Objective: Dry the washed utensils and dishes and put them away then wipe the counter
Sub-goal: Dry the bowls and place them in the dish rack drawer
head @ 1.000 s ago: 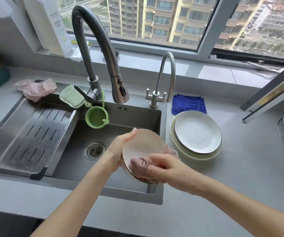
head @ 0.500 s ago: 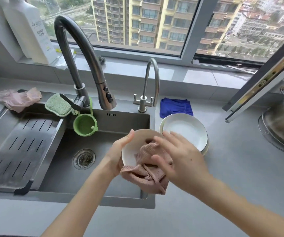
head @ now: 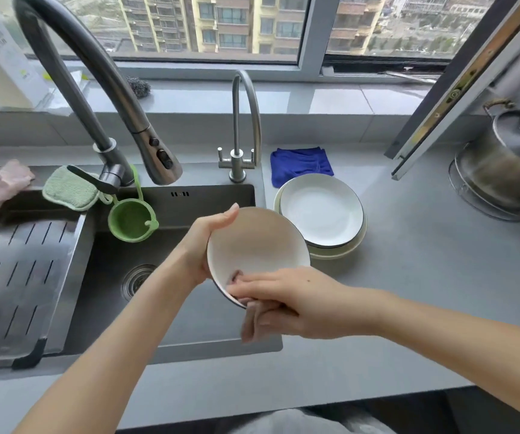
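pinkish cloth (head: 247, 311) is pinched around the near rim of the white bowl (head: 257, 245) by the right hand (head: 290, 300), while the left hand (head: 204, 242) grips its far edge, tilting it above the sink (head: 171, 308) so drips likely fall there.

White dark-rimmed bowl (head: 252, 242), dusty-pink cloth (head: 248, 324), blue cloth (head: 299, 162), pale green sponge (head: 69, 191), green cup (head: 130, 222), grey counter (head: 424, 277)

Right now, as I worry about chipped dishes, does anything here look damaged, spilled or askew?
Nothing stands out: the plate in the left hand looks whole, and the stacked plates sit flat on the counter.
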A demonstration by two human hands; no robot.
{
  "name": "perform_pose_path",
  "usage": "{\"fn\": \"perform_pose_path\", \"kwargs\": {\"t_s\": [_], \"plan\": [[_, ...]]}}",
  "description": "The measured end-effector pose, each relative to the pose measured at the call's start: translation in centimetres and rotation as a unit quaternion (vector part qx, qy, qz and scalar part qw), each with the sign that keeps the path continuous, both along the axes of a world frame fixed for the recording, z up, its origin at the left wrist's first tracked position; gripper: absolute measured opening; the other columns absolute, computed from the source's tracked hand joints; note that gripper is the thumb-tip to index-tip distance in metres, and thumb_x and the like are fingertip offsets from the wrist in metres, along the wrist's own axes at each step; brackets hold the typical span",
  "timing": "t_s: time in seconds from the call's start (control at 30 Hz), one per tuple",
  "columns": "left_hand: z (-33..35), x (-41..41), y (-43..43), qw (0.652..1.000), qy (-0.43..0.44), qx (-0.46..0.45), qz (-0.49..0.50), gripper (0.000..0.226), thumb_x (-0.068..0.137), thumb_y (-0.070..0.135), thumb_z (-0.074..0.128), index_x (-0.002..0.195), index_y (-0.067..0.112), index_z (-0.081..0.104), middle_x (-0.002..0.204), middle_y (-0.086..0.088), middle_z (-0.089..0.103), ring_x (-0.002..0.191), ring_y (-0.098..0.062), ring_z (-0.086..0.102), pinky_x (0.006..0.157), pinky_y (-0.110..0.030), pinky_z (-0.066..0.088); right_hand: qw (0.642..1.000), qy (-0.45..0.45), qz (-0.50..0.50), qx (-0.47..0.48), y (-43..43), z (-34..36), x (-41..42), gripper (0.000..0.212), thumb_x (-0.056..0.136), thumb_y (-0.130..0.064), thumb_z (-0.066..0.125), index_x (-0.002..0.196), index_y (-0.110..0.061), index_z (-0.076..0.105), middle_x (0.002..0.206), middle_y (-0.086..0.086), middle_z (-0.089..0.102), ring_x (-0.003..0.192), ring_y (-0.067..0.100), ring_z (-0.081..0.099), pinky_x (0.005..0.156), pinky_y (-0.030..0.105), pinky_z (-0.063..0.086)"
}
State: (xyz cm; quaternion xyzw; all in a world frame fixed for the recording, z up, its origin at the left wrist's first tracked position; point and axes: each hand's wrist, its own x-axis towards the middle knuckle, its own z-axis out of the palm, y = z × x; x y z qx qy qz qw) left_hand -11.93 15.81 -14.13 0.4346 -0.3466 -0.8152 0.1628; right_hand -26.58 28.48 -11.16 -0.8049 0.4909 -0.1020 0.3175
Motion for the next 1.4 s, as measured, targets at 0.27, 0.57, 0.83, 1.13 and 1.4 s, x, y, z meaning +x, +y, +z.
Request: {"fn": "perform_pose_path", "kwargs": {"t_s": [0.27,0.57,0.83,1.13,1.4], "plan": [[-2.2,1.4,0.2,0.995,-0.009,0.090,0.036,0.046,0.088,0.056,0.044,0.093,0.020,0.073,0.097,-0.010,0.073,0.080,-0.034,0.070,0.079,-0.045,0.051,0.951,-0.126,-0.253,-0.130,-0.2,4.2,-8.9,0.042,0.085,-0.008,0.054,0.119,-0.030,0.060,0.110,-0.012,0.068,0.095,0.003,0.066,0.085,0.033,0.053],[-1.2,-2.7,0.8,0.996,-0.063,0.017,-0.056,0.058,0.082,0.062,0.050,0.109,0.013,0.069,0.109,-0.011,0.070,0.103,-0.030,0.066,0.099,-0.048,0.045,0.973,0.202,-0.082,-0.071,-2.7,-4.1,-1.7,0.060,0.094,-0.024,0.043,0.150,-0.022,0.023,0.157,0.000,0.022,0.147,0.022,0.011,0.120,0.038,0.005],[-2.3,-3.1,1.0,0.992,-0.103,0.000,-0.067,0.047,0.083,0.054,0.057,0.101,0.013,0.071,0.093,-0.009,0.073,0.088,-0.029,0.067,0.083,-0.036,0.048,0.968,0.186,-0.034,0.166,-1.7,-1.0,-1.7,0.028,0.099,-0.043,0.031,0.112,-0.026,0.049,0.095,-0.001,0.065,0.073,0.022,0.058,0.069,0.024,0.040],[-4.4,-1.8,2.2,0.996,0.011,0.089,-0.010,0.049,0.095,0.045,0.038,0.109,0.006,0.065,0.095,-0.016,0.071,0.082,-0.030,0.068,0.077,-0.037,0.051,0.822,-0.394,-0.317,0.263,0.3,1.7,-2.4,0.024,0.064,0.006,0.065,0.086,-0.003,0.063,0.090,0.021,0.066,0.084,0.018,0.063,0.077,0.026,0.050],[-4.8,-1.7,2.4,0.991,0.099,0.091,0.024,0.048,0.096,0.043,0.033,0.103,0.014,0.071,0.103,-0.014,0.070,0.091,-0.034,0.066,0.080,-0.042,0.054,0.690,-0.548,-0.449,0.146,-2.3,3.0,-6.6,0.044,0.087,-0.024,0.059,0.126,-0.003,0.054,0.130,0.019,0.054,0.122,0.029,0.051,0.110,0.034,0.033]]}}
